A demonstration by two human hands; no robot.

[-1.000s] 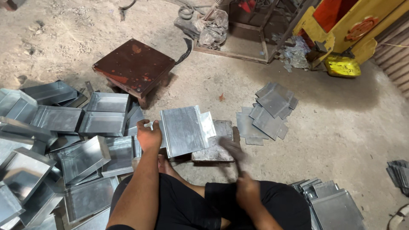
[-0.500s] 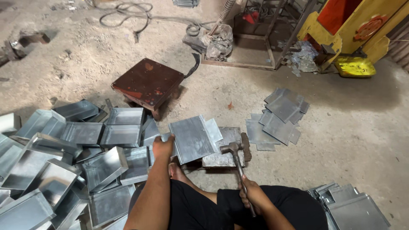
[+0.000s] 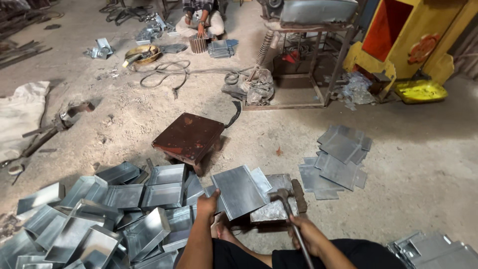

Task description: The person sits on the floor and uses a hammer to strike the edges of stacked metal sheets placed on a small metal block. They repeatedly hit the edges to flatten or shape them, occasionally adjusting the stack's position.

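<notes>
On the sandy floor (image 3: 423,164) at my left I see a big heap of folded metal trays (image 3: 99,214), apparently done, while a smaller stack of flat sheets (image 3: 338,159) waits well apart at the right. My left hand (image 3: 206,205) pinches the sheet in work (image 3: 239,192), tilted on the steel block (image 3: 276,204). My right hand (image 3: 311,236) is wrapped tight around the hammer (image 3: 285,197), its head at the sheet's edge, so I judge this piece only part-formed.

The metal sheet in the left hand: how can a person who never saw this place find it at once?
Start at the dark red low stool on the sandy floor. Just below it, the left hand grips a flat grey metal sheet beside the hammer. Unlike the folded trays heaped to its left, it is flat and tilted.
</notes>
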